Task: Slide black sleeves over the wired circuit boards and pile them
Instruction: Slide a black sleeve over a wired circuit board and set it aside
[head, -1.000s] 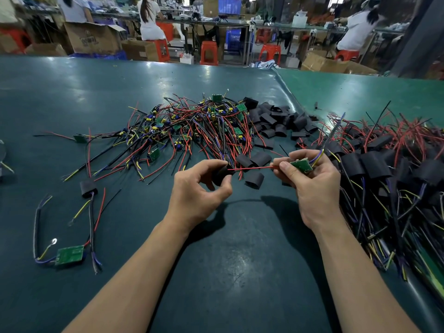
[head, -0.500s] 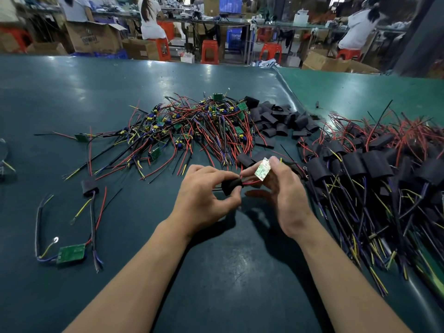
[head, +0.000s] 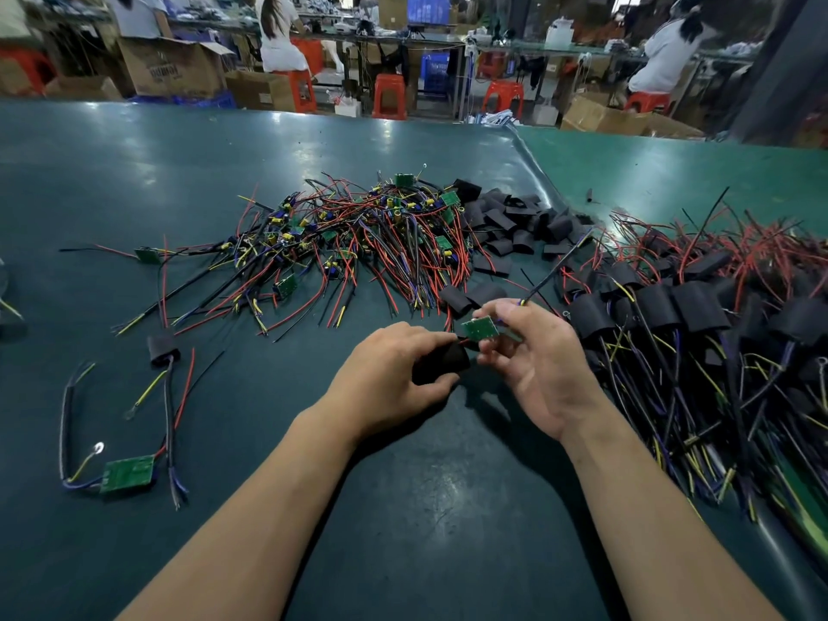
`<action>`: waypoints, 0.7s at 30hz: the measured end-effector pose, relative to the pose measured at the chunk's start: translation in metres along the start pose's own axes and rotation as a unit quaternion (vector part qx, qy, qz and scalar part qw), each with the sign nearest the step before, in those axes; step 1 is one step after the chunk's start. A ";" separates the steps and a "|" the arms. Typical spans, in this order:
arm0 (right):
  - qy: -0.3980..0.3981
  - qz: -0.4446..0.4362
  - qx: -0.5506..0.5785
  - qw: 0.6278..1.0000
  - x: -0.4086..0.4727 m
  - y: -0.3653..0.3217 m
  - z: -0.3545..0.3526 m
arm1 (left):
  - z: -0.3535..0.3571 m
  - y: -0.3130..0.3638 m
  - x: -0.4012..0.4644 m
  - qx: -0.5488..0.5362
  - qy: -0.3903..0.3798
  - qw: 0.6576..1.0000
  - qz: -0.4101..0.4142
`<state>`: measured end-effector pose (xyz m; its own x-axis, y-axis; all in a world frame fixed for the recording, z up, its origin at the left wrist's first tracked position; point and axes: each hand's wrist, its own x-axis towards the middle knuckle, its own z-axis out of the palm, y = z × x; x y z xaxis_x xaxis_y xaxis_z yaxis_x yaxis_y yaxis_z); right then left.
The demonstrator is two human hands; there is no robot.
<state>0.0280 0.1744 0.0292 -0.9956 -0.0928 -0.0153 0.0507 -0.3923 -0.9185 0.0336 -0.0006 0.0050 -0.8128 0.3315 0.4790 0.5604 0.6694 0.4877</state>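
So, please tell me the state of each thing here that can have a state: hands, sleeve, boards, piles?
left hand: grips a black sleeve
right hand: pinches a circuit board
circuit board: bare, not yet inside the sleeve
pile at right: boards sleeved
pile at centre: boards bare, wires tangled
loose sleeves: empty
board at near left: bare, lying flat

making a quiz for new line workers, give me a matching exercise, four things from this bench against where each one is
Things:
1. black sleeve
2. green circuit board
3. pile of sleeved boards
4. lone bare board

Places:
A. near left on the table
B. in the right hand
C. in the left hand
D. heaped at the right

Pairs: 1-C, 2-B, 3-D, 4-A
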 end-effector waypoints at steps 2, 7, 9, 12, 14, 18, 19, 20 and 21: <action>0.014 -0.021 -0.040 0.999 0.001 0.004 0.000 | 0.001 0.000 0.000 0.015 0.007 1.000 0.005; 0.017 -0.095 -0.125 0.987 0.004 0.009 -0.008 | -0.004 0.002 -0.002 -0.018 0.075 0.997 -0.009; 0.020 -0.116 -0.146 0.982 0.005 0.007 -0.012 | -0.005 0.004 -0.002 -0.028 0.081 0.996 -0.009; 0.013 -0.140 -0.160 0.977 0.005 0.006 -0.012 | -0.004 0.004 -0.002 -0.035 0.070 0.997 0.009; 0.001 -0.146 -0.164 0.976 0.005 0.007 -0.012 | -0.003 0.002 -0.002 -0.034 0.067 0.997 0.009; -0.010 -0.141 -0.159 0.977 0.005 0.007 -0.012 | -0.002 0.000 -0.002 -0.014 0.051 0.998 0.027; -0.011 -0.139 -0.151 0.979 0.005 0.006 -0.012 | -0.002 -0.001 -0.002 -0.007 0.045 0.998 0.034; -0.012 -0.139 -0.143 0.980 0.005 0.006 -0.012 | -0.002 -0.002 -0.002 0.005 0.041 0.998 0.041; -0.010 -0.140 -0.139 0.980 0.005 0.006 -0.012 | -0.002 -0.002 -0.001 0.018 0.039 0.998 0.048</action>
<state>0.0227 0.1830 0.0188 -0.9655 -0.0362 0.2579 -0.2505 -0.1405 -0.9579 0.0337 -0.0041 0.0047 -0.7402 0.3432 0.5782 0.6276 0.6614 0.4108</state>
